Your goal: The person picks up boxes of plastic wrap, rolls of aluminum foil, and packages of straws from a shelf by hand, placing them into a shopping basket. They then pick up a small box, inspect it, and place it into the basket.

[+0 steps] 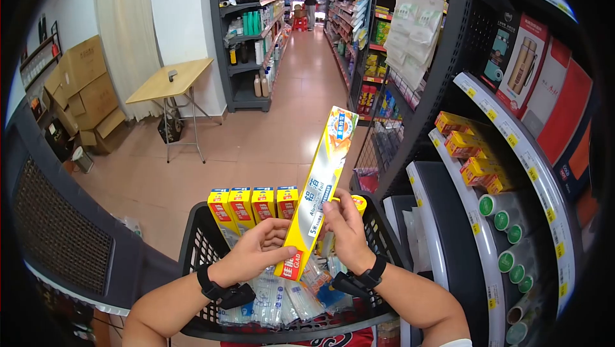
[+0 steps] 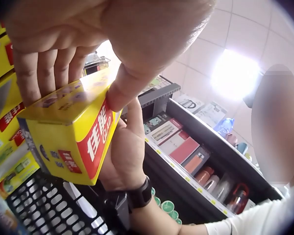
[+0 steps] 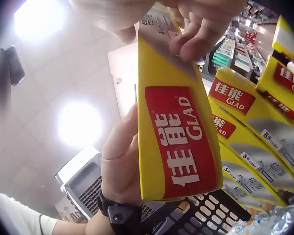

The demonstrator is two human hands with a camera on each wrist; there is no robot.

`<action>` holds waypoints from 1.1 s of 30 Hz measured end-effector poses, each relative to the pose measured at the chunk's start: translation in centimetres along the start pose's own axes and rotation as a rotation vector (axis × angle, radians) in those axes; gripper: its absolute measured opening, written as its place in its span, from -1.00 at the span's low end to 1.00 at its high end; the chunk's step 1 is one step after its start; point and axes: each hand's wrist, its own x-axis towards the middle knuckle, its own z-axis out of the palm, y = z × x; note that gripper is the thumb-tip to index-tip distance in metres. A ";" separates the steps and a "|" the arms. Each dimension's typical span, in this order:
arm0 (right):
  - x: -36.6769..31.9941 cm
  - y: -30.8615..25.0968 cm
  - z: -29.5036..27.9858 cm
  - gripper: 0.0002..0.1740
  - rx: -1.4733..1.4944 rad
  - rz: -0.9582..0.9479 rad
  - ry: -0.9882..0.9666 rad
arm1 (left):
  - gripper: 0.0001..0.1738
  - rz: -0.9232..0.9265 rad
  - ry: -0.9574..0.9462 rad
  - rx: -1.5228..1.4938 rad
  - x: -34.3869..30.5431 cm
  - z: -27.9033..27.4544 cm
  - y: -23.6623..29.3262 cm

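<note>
I hold a long yellow foil box (image 1: 318, 187) tilted up over a black shopping basket (image 1: 198, 244). My left hand (image 1: 256, 252) grips its lower end, thumb on the red label (image 2: 99, 139), fingers wrapped over the top. My right hand (image 1: 346, 225) holds the box near its middle from the right side, fingers curled on its edge (image 3: 196, 36). The red label (image 3: 181, 137) fills the right wrist view. Several matching yellow boxes (image 1: 253, 203) stand upright at the basket's far side.
Clear plastic packets (image 1: 282, 296) lie in the basket bottom. Dark shelves (image 1: 506, 155) with yellow packs, green-capped rolls and flask boxes curve along my right. A folding table (image 1: 170, 81) and cardboard cartons (image 1: 83, 84) stand left. A person (image 1: 311, 1) stands far down the aisle.
</note>
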 end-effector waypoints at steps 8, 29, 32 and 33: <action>0.2 0.0 -0.3 -0.46 0.017 0.060 0.012 | -0.34 -0.028 -0.018 -0.102 0.1 -0.1 0.0; 0.0 -0.1 0.2 -0.58 -0.026 0.004 -0.028 | -0.27 -0.011 0.009 -0.047 0.0 -0.5 0.1; 0.0 -0.3 0.2 -0.58 -0.048 -0.014 -0.038 | -0.29 -0.066 0.008 -0.134 -0.1 -0.6 0.7; 0.0 -0.2 0.1 -0.57 -0.045 -0.012 -0.041 | -0.32 -0.054 0.006 -0.180 -0.1 -0.7 0.6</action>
